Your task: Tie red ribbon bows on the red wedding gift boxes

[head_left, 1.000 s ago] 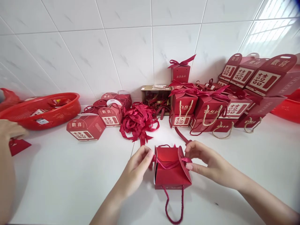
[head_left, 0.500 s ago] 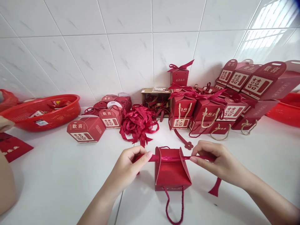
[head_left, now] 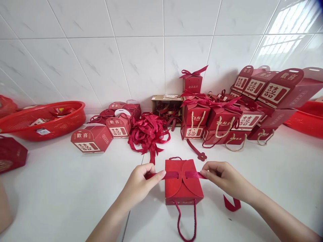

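Observation:
A small red gift box (head_left: 183, 188) with a red rope handle stands on the white floor in front of me. Its two curved top flaps are folded shut. A dark red ribbon (head_left: 190, 174) runs through them across the top. My left hand (head_left: 141, 183) pinches the ribbon's left end beside the box. My right hand (head_left: 223, 178) pinches the right end, and the ribbon's tail (head_left: 232, 203) curls on the floor below that hand.
A heap of red ribbons (head_left: 148, 131) lies behind the box. Finished red boxes (head_left: 222, 117) are stacked at the right against the tiled wall. Flat-topped red boxes (head_left: 92, 137) and a red basket (head_left: 42, 119) sit at the left. Another person's arm (head_left: 5, 211) shows at the far left edge.
The box's flaps have closed together as both hands pulled the ribbon ends outward and taut. The other person's hand at the left has drawn back, and a red box now stands there.

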`<state>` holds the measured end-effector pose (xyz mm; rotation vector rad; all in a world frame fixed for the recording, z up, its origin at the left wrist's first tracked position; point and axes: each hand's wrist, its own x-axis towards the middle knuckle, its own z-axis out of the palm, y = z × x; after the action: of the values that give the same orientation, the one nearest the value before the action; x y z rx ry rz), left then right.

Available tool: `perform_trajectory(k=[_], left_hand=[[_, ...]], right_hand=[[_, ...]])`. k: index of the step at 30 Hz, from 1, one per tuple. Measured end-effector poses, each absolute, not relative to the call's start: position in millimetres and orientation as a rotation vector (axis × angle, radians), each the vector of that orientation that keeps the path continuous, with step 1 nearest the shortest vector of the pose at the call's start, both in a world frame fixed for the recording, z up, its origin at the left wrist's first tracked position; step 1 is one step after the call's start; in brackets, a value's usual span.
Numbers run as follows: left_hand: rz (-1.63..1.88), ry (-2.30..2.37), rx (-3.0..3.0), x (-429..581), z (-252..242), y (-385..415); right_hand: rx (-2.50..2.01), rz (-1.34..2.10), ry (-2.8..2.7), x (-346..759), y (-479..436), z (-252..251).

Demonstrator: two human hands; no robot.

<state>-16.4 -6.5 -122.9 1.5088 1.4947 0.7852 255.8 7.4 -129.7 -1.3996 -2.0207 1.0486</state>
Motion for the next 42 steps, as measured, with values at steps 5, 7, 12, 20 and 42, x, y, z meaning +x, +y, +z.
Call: perform_trajectory(k=[5,7,12,20,42], left_hand=[[0.779,1.476,1.444,-17.9,-128.2,-5.7],[0.786,1.471,1.427,-17.6,-131.2,-4.8],[1.065,1.674,1.491,-27.7,-139.6,-17.2],[0.786,1.621,1.549,-18.8,-138.1,-52.5],[1.706,0.926,0.601,-12.5,-115.2,-29.3]], right_hand=[[-1.398,1.067,-2.009,252.1,6.4,-141.1],[-1.399,1.033,-2.020,252.3,6.9,-144.1],[-1.406,0.526,-1.849,264.5,-3.5,-146.2],[-1.332,1.084,-2.201,257.7,-35.8,-140.0],[-0.788,1.291,-0.521,234.4,-17.5,-151.5]])
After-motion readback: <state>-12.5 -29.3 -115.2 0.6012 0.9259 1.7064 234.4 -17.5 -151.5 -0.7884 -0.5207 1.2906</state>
